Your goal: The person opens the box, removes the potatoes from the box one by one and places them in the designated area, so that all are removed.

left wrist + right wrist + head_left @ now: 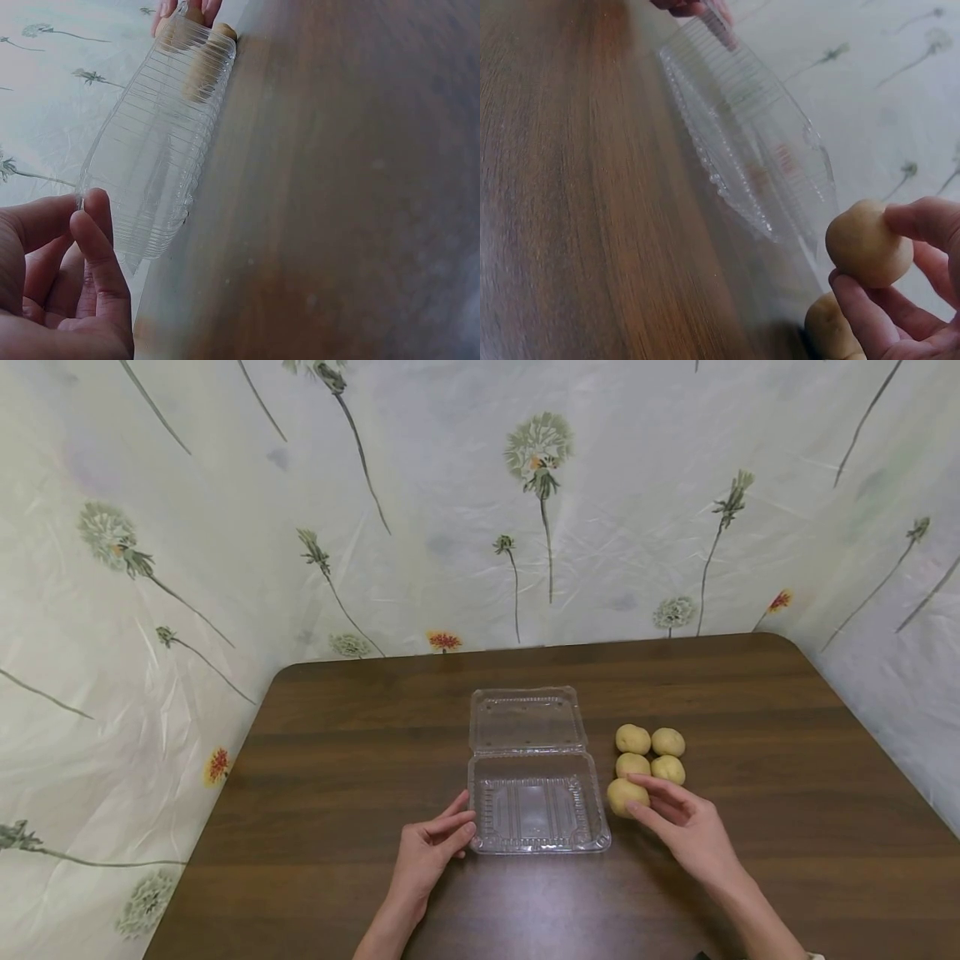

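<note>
A clear plastic clamshell container (534,802) lies unfolded on the table, its lid (527,720) laid back toward the wall and no contents in its base. My left hand (433,850) pinches the near left part of its rim between thumb and fingers, as the left wrist view shows up close. With thumb and fingertips my right hand (686,822) grips a small round potato (870,244), just right of the container. In the right wrist view this potato is raised above another potato (831,326). Several more potatoes (668,742) sit grouped behind the held one.
The brown wood-grain table (337,760) has rounded far corners. A pale sheet (420,552) printed with dandelions hangs behind it and along both sides. At the bottom edge of the head view, a small dark object (702,956) shows near the right forearm.
</note>
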`<state>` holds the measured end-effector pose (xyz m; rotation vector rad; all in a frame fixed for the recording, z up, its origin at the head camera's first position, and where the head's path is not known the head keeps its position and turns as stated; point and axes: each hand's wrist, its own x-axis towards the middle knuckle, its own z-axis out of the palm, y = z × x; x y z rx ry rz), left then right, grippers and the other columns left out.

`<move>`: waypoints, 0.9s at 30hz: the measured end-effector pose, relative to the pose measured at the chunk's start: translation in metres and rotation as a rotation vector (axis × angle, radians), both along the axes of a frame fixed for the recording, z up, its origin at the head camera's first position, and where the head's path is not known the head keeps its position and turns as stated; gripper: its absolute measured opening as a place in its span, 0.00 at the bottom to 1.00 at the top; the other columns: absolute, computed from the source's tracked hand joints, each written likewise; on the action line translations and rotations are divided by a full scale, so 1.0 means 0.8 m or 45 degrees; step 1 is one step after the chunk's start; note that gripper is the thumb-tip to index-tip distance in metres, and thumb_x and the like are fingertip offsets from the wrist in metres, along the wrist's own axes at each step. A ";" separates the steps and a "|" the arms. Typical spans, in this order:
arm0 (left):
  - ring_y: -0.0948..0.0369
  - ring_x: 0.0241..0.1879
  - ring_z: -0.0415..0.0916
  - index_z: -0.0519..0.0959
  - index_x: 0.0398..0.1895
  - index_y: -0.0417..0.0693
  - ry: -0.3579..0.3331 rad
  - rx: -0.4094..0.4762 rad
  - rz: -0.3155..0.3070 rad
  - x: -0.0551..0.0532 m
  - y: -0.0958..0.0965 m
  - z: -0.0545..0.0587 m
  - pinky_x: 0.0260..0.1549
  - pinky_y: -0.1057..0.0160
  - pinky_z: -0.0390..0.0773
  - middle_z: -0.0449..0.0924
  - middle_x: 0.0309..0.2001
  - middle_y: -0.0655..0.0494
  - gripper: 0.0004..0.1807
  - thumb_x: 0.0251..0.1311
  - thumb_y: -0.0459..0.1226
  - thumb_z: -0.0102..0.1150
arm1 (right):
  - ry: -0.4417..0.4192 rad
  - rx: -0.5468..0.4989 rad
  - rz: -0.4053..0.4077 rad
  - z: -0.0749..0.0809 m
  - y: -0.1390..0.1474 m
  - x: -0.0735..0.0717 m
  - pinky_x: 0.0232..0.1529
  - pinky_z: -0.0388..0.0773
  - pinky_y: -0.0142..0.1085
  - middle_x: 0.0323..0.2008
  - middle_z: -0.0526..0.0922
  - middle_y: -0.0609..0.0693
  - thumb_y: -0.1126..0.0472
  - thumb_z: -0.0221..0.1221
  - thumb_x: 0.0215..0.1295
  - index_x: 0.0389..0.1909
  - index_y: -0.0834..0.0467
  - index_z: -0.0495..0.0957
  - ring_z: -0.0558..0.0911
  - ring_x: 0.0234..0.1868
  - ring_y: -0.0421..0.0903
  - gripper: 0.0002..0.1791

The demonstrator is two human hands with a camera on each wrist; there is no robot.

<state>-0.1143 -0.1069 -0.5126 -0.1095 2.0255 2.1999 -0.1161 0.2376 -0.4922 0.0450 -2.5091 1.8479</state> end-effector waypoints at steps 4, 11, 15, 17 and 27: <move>0.61 0.54 0.76 0.83 0.47 0.32 0.000 -0.002 0.001 0.000 0.000 0.000 0.29 0.70 0.78 0.75 0.61 0.53 0.14 0.59 0.30 0.66 | 0.004 0.007 -0.007 0.000 0.001 0.001 0.46 0.76 0.25 0.58 0.76 0.53 0.55 0.64 0.66 0.61 0.59 0.76 0.78 0.51 0.31 0.24; 0.61 0.55 0.76 0.83 0.47 0.32 -0.003 -0.004 -0.001 0.000 0.000 0.000 0.30 0.70 0.78 0.76 0.61 0.54 0.14 0.59 0.30 0.66 | -0.005 0.031 -0.015 -0.001 0.004 0.003 0.45 0.76 0.25 0.59 0.75 0.56 0.55 0.64 0.66 0.61 0.58 0.76 0.78 0.51 0.31 0.24; 0.61 0.55 0.76 0.83 0.47 0.32 0.000 -0.003 -0.004 0.000 -0.001 -0.001 0.30 0.70 0.78 0.76 0.61 0.54 0.14 0.59 0.31 0.67 | -0.018 0.051 -0.021 -0.003 0.006 0.002 0.45 0.76 0.25 0.60 0.74 0.58 0.53 0.63 0.66 0.61 0.58 0.76 0.77 0.51 0.31 0.24; 0.61 0.56 0.75 0.83 0.48 0.32 0.002 -0.003 -0.005 0.000 -0.001 -0.001 0.30 0.70 0.78 0.76 0.61 0.54 0.14 0.59 0.31 0.67 | -0.019 0.065 -0.022 -0.004 0.008 0.002 0.45 0.76 0.25 0.60 0.74 0.58 0.52 0.63 0.66 0.61 0.57 0.76 0.77 0.51 0.31 0.24; 0.61 0.56 0.75 0.83 0.48 0.32 0.010 0.013 -0.014 0.000 -0.001 -0.002 0.30 0.70 0.78 0.75 0.62 0.53 0.15 0.59 0.31 0.66 | -0.016 0.088 -0.038 -0.007 0.010 0.004 0.45 0.75 0.24 0.61 0.75 0.57 0.52 0.64 0.66 0.61 0.57 0.76 0.76 0.51 0.30 0.25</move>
